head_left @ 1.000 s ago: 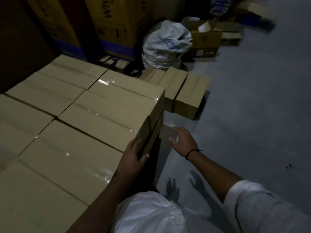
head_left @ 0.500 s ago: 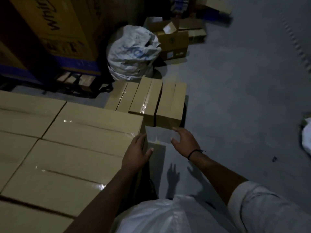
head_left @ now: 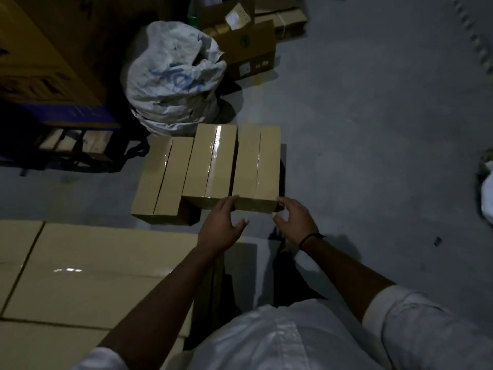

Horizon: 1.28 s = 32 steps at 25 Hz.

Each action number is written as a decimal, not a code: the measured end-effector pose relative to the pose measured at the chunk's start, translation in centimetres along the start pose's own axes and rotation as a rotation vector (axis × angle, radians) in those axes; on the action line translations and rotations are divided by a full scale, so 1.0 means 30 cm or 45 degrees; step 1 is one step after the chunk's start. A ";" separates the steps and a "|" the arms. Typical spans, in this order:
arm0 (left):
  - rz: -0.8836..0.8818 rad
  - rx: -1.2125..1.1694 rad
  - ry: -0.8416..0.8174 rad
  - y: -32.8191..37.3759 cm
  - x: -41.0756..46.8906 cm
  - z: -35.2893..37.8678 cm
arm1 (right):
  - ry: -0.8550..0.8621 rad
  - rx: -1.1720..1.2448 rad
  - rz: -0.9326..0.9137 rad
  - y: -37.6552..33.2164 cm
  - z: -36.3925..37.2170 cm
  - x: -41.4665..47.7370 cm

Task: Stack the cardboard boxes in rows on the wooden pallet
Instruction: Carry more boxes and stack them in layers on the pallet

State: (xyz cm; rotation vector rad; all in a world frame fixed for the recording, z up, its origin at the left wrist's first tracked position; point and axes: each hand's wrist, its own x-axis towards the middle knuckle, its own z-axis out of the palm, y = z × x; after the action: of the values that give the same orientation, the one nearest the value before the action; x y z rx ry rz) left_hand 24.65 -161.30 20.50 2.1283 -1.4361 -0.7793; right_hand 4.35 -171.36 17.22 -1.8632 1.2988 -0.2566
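Head view: a dim storeroom, looked down on past the person's white shirt (head_left: pixel 266 340).
Floor: a bare grey concrete floor (head_left: pixel 373 129) filled the centre and right of the frame, with a small dark scrap (head_left: pixel 437 241) lying on it at the right.
Upper left: a large yellow carton (head_left: pixel 40 62) with a blue band along its base stood on wooden slats (head_left: pixel 77 140).
Lower left: the flat top of a stack of cardboard boxes (head_left: pixel 93 276) showed the boxes set edge to edge in rows. What it stood on was hidden.
Centre: three sealed boxes lay side by side on the floor with glossy tape down their tops: the left box (head_left: pixel 162 180), the middle box (head_left: pixel 210 164) and the right box (head_left: pixel 256 166). The middle box looked raised above the left box, and what lay under it could not be told.
Sack: a white sack (head_left: pixel 170 84) with blue print slumped just above the three boxes. Its mouth gaped, but the inside was too dark to read.
Open carton: an open carton (head_left: pixel 250 49) stood at upper centre with its flaps up and a small pale box (head_left: pixel 237 17) in its mouth.
Left hand: the left hand (head_left: pixel 221 228) was spread with its thumb out, fingertips touching the near left corner of the right box and gripping nothing.
Right hand: the right hand (head_left: pixel 296 220) was spread at the near right corner of the same box with its thumb apart. A black band (head_left: pixel 309 239) sat on the wrist.
Right edge: a white bundle (head_left: pixel 488 193) was cut off by the frame.
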 end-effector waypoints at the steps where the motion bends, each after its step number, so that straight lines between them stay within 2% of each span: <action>1: -0.019 0.011 -0.015 0.016 0.067 0.006 | -0.020 -0.001 0.005 0.015 -0.031 0.066; 5: -0.166 0.034 -0.066 0.118 0.308 0.016 | -0.121 0.007 0.047 0.065 -0.194 0.329; 12: -0.302 0.016 -0.065 0.178 0.695 0.042 | -0.081 0.099 0.234 0.172 -0.368 0.752; 15: -0.353 0.018 -0.191 0.117 0.827 0.097 | -0.125 0.148 0.367 0.232 -0.348 0.855; 19: -0.413 0.078 -0.385 0.003 1.011 0.154 | -0.184 0.069 0.501 0.304 -0.284 0.930; 24: -0.365 0.062 -0.477 -0.097 1.234 0.183 | -0.102 0.121 0.581 0.314 -0.222 1.054; 27: -0.367 0.157 -0.505 -0.173 1.345 0.236 | -0.085 0.118 0.607 0.364 -0.167 1.184; 32: -0.525 0.118 -0.494 -0.296 1.528 0.420 | -0.194 -0.123 0.615 0.533 -0.045 1.394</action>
State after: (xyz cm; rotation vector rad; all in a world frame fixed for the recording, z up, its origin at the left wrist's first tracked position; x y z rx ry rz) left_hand 35.77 -201.67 -3.70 2.4832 -1.2346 -1.3653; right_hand 11.26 -209.61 -5.06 -1.5506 1.6239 0.2014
